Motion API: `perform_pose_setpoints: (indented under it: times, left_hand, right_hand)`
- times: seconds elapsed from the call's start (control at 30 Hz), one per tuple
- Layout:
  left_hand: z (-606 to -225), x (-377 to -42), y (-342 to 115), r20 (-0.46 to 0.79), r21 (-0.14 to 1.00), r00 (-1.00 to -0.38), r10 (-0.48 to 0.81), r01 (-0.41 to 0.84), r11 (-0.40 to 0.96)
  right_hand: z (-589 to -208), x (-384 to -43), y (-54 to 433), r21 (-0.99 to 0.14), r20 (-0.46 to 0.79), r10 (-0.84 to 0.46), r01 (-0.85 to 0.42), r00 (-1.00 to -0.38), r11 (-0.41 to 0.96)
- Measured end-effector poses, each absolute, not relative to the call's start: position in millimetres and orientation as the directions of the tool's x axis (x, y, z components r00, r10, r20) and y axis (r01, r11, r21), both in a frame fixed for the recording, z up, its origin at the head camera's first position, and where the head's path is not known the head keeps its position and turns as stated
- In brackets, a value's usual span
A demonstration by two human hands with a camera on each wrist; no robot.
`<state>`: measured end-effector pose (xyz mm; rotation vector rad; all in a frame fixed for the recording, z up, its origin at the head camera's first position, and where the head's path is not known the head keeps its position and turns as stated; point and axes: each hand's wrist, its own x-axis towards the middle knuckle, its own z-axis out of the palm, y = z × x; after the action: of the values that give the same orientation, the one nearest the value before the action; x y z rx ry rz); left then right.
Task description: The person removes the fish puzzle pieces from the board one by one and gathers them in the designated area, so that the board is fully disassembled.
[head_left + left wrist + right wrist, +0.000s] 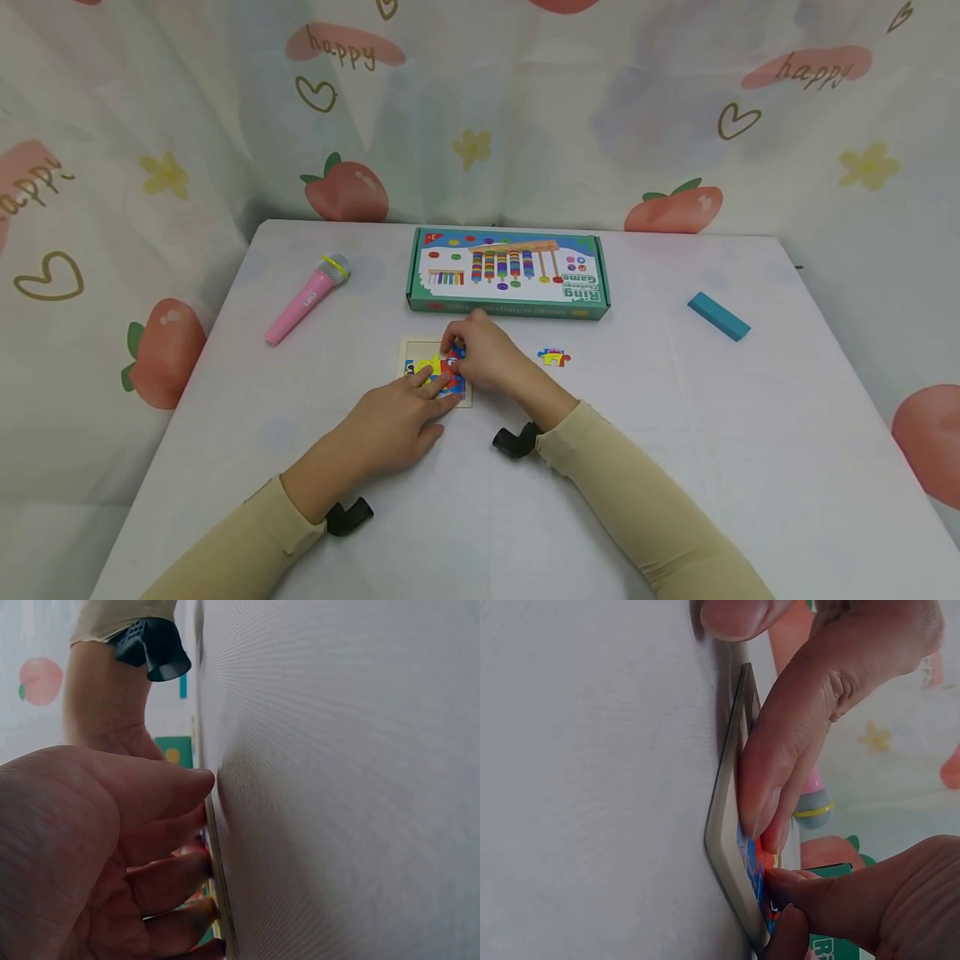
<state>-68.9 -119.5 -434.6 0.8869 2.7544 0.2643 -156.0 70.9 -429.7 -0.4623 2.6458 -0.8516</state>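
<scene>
A small square jigsaw tray [409,345] with a pale wooden rim lies on the table, partly filled with red, yellow and blue pieces. My left hand [396,423] rests over its near side, the extended fingers pressing on the pieces. At the tray's right side, my right hand [486,357] pinches a blue and red jigsaw piece [772,906] between thumb and fingertips, low against the other pieces. Fingers hide most of that piece and part of the picture. A loose yellow, blue and red jigsaw piece [554,358] lies on the table to the right of the tray.
A green Ring Game box [510,271] lies just behind the tray. The pink toy microphone [307,300] is at the back left, and a teal block [718,316] lies far right. Black wrist-worn devices [516,441] stick out beside both sleeves. Patterned curtains surround the white table.
</scene>
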Motion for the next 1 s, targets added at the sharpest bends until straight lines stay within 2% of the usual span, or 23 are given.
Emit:
perform_pose_setpoints:
  times: [0.33,0.5,1.0]
  left_hand:
    - [-432,-68,-119,-0.182,0.241,-0.793,0.582,0.538,0.808]
    - [-433,-69,-118,-0.175,0.241,-0.794,0.583,0.539,0.807]
    - [-433,-68,-117,-0.169,0.245,-0.791,0.588,0.544,0.803]
  right_hand:
    - [-435,-157,73,-0.667,-0.184,-0.337,-0.135,-0.923,0.733]
    - [-434,-157,74,-0.690,-0.155,-0.333,-0.140,-0.930,0.711]
    - [-427,-159,88,-0.769,-0.179,-0.399,-0.125,-0.900,0.627]
